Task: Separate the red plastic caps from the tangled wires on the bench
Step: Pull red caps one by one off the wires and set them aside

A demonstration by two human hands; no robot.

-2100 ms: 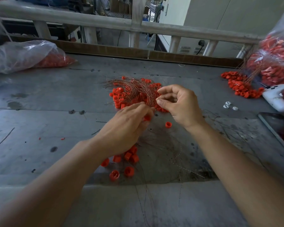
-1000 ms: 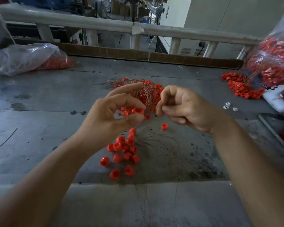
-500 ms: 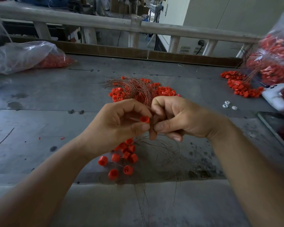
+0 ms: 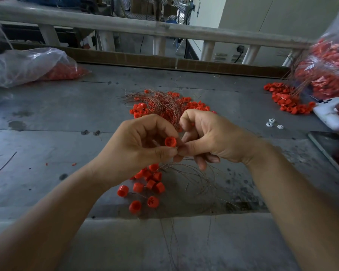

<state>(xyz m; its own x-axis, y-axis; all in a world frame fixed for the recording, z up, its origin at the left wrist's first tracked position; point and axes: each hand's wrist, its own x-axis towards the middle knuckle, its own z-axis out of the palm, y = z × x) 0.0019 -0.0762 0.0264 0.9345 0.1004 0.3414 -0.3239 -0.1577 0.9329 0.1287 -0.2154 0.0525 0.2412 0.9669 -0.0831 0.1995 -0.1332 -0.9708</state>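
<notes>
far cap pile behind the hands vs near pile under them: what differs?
Far pile is threaded through with a dense bundle of coppery wires; near pile is mostly bare caps, only a few thin strands beside it. Far pile is heaped tight; near pile is spread out, some caps lying singly. Both are red caps on the bench.

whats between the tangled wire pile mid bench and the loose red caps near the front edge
In the head view, both hands: the left hand holds a red cap, and the right hand pinches a wire beside it.
</notes>
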